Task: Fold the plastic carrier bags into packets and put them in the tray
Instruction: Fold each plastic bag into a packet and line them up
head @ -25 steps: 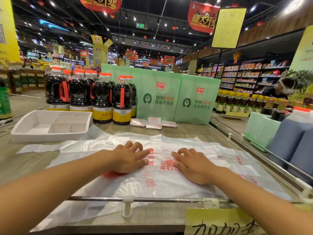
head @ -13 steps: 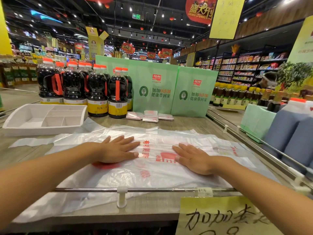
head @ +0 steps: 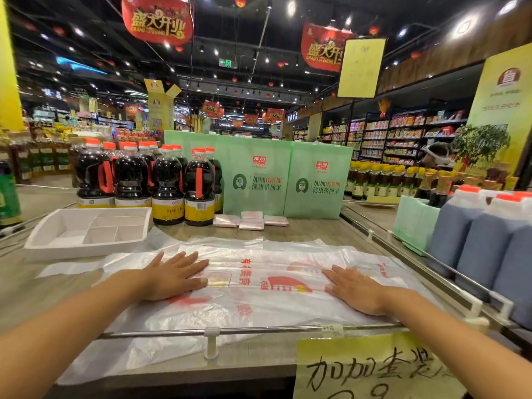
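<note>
Head view: a clear plastic carrier bag [head: 259,306] with red print lies spread flat over the near half of the wooden surface [head: 305,230]. Its near end passes under a metal rail [head: 273,330] toward the front edge. More thin plastic shows beyond it toward the left edge (whether that is a second bag or part of the same one, I cannot tell).

The left hand [head: 172,276] lies palm down on the left part of the bag, fingers straight and pointing toward the middle. It grasps nothing and only presses on the plastic. The right hand [head: 355,289] lies palm down on the right part, fingers straight and pointing toward the left hand, likewise released and flat. The two hands are well apart, with the red print between them.

A white tray [head: 80,251] with several compartments sits near the far left corner. Dark bottles [head: 168,191] with orange caps stand just behind and beside it. Green paper bags [head: 259,180] stand upright along the far edge. Three folded packets [head: 251,220] lie just in front of them, well apart from the tray. A yellow handwritten sign [head: 368,370] hangs at the front right corner. Large jugs [head: 475,240] stand past the right edge.
</note>
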A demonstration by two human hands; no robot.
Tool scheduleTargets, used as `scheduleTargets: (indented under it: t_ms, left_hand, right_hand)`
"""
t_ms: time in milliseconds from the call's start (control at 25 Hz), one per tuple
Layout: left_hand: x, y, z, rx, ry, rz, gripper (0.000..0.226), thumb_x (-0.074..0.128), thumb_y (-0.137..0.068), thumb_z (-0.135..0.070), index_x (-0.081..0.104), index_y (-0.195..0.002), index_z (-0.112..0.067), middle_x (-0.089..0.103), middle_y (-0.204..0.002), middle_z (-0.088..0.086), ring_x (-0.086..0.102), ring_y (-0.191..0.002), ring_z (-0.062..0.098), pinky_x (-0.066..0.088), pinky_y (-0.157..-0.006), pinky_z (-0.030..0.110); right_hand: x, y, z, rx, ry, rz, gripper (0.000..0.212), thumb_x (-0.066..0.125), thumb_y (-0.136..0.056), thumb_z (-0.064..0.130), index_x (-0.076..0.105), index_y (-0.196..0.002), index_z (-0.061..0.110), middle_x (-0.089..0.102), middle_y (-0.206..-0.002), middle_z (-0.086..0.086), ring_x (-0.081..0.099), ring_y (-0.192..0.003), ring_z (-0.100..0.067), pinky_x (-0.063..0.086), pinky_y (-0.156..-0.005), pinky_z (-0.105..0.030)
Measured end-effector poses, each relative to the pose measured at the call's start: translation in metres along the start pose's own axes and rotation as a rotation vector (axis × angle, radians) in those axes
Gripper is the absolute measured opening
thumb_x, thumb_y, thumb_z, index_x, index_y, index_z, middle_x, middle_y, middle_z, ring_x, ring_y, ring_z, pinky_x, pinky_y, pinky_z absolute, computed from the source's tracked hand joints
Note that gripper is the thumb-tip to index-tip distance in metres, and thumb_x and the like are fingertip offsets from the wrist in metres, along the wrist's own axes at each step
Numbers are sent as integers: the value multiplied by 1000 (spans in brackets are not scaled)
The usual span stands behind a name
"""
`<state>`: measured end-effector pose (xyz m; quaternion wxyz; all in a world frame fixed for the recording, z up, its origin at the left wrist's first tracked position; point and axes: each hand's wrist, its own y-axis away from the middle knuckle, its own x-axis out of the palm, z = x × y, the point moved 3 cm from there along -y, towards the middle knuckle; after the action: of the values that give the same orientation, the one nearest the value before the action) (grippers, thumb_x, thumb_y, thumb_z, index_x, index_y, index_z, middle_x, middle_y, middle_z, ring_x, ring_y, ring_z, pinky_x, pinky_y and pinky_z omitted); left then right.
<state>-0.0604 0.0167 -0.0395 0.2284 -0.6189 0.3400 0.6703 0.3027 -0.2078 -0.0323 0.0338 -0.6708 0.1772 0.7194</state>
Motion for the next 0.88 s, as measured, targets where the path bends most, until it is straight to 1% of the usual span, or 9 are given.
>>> scheduleTargets:
  t_ms: [80,160,240,360,480,520,640,760,880]
  left_hand:
    - [-3,1,-4,29,-26,-28,123,-21,-52,-97,-9,-160,-40,-19,-168,-9,-17,-155,18,-15,-122,51]
    - [-11,0,-17,82,-71,-65,105,-10,-73,-88,-1,-162,-34,-16,-169,-5,-13,-156,17,-11,-124,49]
    - [-16,-3,-34,150,-16,-67,98,3,-82,-85,10,-163,-30,-4,-171,-5,-2,-157,14,-3,-125,45]
    - [-10,-8,-51,197,134,-92,83,31,-95,-75,21,-162,-28,12,-170,-10,12,-155,11,8,-126,33]
    - [-5,-9,-49,195,192,-120,107,28,-73,-93,32,-159,-29,24,-164,-14,26,-149,10,19,-123,30]
    - [-7,-8,-45,194,202,-143,105,30,-74,-92,36,-157,-28,29,-161,-14,32,-146,9,23,-121,28]
    - [-11,-1,-43,196,193,-223,66,52,-96,-63,48,-150,-26,40,-152,-14,45,-134,8,31,-108,20]
    - [-16,6,-47,208,178,-274,52,56,-100,-50,52,-146,-29,50,-145,-13,51,-128,10,38,-105,24]
    - [-27,14,-46,180,155,-369,43,51,-95,-43,60,-136,-33,67,-129,-8,61,-115,17,48,-96,33]
  right_hand:
    - [-2,3,4,-21,45,-60,69,13,-102,64,6,-163,32,-2,-172,1,-6,-158,-24,0,-127,-42]
    - [-8,8,14,-92,112,-120,93,-1,-85,77,13,-163,30,1,-171,5,-6,-158,-20,-1,-127,-41]
    - [-10,9,22,-165,48,-128,106,2,-74,85,18,-163,30,8,-170,9,3,-157,-13,2,-126,-35]
    - [-8,8,27,-207,-68,-123,91,28,-84,84,23,-161,35,18,-168,15,19,-152,-7,16,-125,-32]
    - [-12,12,28,-206,27,-204,70,39,-97,71,29,-158,38,34,-162,17,37,-145,-10,32,-118,-32]
    - [-14,14,30,-209,67,-237,64,40,-100,66,31,-157,39,41,-158,16,43,-141,-11,37,-114,-33]
    - [-20,19,36,-214,164,-300,50,40,-105,48,36,-154,39,59,-143,6,58,-126,-19,48,-101,-36]
    - [-21,18,36,-170,180,-344,47,39,-103,35,40,-150,39,68,-127,1,63,-111,-22,51,-87,-35]
    - [-27,19,30,-145,74,-476,38,45,-102,34,56,-137,39,74,-109,4,65,-100,-19,48,-77,-31]
